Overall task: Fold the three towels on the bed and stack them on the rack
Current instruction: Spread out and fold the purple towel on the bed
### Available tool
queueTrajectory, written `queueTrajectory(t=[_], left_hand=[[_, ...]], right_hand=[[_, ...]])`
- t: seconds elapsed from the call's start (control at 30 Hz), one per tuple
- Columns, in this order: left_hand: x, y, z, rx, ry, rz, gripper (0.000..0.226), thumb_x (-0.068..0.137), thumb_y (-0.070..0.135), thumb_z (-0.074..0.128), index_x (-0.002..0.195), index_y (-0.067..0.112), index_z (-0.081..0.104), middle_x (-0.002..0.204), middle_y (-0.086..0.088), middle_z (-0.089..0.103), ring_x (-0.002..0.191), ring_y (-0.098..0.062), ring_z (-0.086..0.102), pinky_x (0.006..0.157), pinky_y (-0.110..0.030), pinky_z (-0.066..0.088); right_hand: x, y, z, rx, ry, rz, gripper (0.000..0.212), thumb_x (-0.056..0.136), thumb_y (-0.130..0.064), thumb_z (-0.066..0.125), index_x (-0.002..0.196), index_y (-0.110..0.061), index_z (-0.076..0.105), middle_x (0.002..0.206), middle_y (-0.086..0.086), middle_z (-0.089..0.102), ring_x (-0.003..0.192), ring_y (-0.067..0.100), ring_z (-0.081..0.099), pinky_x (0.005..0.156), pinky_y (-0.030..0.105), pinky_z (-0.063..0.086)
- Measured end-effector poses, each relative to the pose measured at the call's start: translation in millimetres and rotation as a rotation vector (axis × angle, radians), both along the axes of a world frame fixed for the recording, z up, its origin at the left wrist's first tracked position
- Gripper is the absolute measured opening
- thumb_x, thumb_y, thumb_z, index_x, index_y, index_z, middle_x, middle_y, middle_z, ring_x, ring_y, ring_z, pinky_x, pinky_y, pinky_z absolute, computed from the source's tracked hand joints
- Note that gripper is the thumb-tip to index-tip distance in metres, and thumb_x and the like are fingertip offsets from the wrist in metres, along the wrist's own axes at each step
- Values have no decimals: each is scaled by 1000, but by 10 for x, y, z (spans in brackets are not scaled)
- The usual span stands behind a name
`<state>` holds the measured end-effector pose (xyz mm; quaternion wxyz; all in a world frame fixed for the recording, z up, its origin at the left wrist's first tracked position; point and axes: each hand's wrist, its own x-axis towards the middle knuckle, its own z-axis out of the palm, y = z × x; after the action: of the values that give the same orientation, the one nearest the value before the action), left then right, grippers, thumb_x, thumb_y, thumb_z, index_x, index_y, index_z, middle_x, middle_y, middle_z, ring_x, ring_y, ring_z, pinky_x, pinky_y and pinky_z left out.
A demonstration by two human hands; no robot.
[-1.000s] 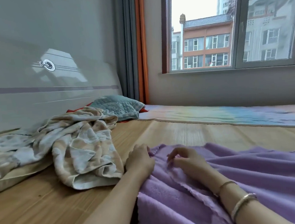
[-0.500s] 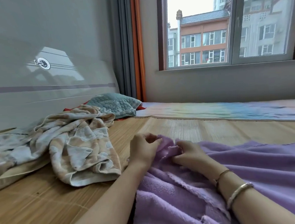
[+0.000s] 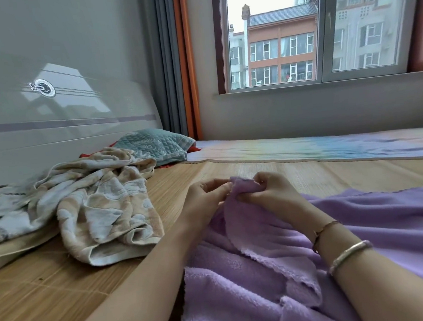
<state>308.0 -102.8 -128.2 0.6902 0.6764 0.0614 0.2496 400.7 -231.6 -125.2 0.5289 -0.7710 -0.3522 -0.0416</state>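
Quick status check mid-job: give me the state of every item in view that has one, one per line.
purple towel: unfolded, spread on the bed, one corner lifted
left hand: closed, pinching the purple towel's corner
right hand: closed, gripping the same corner
beige patterned towel: crumpled in a heap, unfolded
teal quilted cloth: bunched by the headboard
window: shut, as far as visible
curtain: drawn aside

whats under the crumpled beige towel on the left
The beige patterned towel lies partly on the woven bamboo mat and partly over a flat pale pillow whose edge shows beneath it. Anything else under its folds is covered.
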Motion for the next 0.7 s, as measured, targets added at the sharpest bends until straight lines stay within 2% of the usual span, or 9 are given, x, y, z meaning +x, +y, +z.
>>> queueTrajectory(t=[0.13, 0.2, 0.27, 0.33, 0.43, 0.5, 0.6, 0.67, 0.7], left_hand=[[-50, -30, 27, -13, -23, -78, 12, 83, 23, 71, 87, 13, 75, 84, -6, 72, 79, -13, 66, 58, -18, 52], [-92, -79, 47, 33, -32, -104, 13, 76, 25, 76, 84, 15, 75, 83, -5, 73, 75, -11, 67, 60, -18, 52], [-142, -110, 71, 150, -28, -52, 10, 78, 15, 76, 87, 12, 72, 86, -4, 73, 77, -10, 66, 67, -19, 52], [-217, -133, 124, 269, -3, 60, 13, 79, 7, 74, 90, 13, 67, 88, -1, 70, 79, -11, 65, 68, -20, 52], [-335, -223, 224, 416, 89, 155, 26, 77, 12, 74, 97, 15, 57, 98, 1, 65, 84, -11, 65, 64, -20, 52], [-430, -341, 319, 560, 147, 180, 31, 74, 18, 76, 95, 18, 53, 105, -3, 60, 90, -12, 61, 64, -20, 49], [-588, -582, 496, 647, 176, 206, 30, 72, 22, 78, 89, 19, 53, 114, -4, 55, 96, -15, 57, 67, -19, 44], [-703, -754, 588, 718, 169, 215, 27, 72, 25, 78, 84, 22, 54, 116, -2, 53, 103, -15, 54, 80, -25, 47], [-764, -862, 634, 743, 160, 214, 26, 71, 27, 78, 81, 24, 54, 115, -1, 53, 105, -16, 54, 87, -31, 48]], right_hand=[[-1, -16, -10, 77, 101, 34, 27, 73, -15, 80, 74, -15, 53, 54, -12, 55, 41, -11, 46, 44, 5, 36], [-42, -49, 9, 114, 175, 80, 27, 76, -10, 78, 88, -16, 54, 63, -7, 65, 48, -9, 56, 49, 7, 42], [-109, -119, 49, 115, 193, 159, 30, 78, -4, 74, 101, -17, 60, 73, -3, 69, 60, -2, 63, 57, 9, 47], [-198, -213, 117, 86, 168, 216, 19, 80, 1, 69, 97, -8, 69, 77, -2, 69, 69, -1, 62, 64, 7, 46], [-229, -361, 275, 84, 131, 78, 11, 82, -3, 68, 90, 3, 69, 78, 2, 66, 73, 7, 58, 60, 10, 45], [-268, -512, 435, 89, 52, -14, 7, 79, -5, 68, 86, -2, 68, 79, 2, 64, 76, 10, 56, 59, 11, 43], [-463, -870, 740, 20, -101, -122, 13, 75, -9, 69, 88, -9, 68, 104, 1, 56, 97, 12, 52, 78, 18, 40], [-642, -1118, 914, -41, -181, -83, 14, 77, -3, 66, 88, -10, 67, 111, -2, 51, 104, 10, 49, 84, 18, 36], [-740, -1238, 999, -72, -185, -58, 16, 77, -2, 64, 88, -13, 66, 108, -3, 55, 100, 10, 51, 80, 18, 38]])
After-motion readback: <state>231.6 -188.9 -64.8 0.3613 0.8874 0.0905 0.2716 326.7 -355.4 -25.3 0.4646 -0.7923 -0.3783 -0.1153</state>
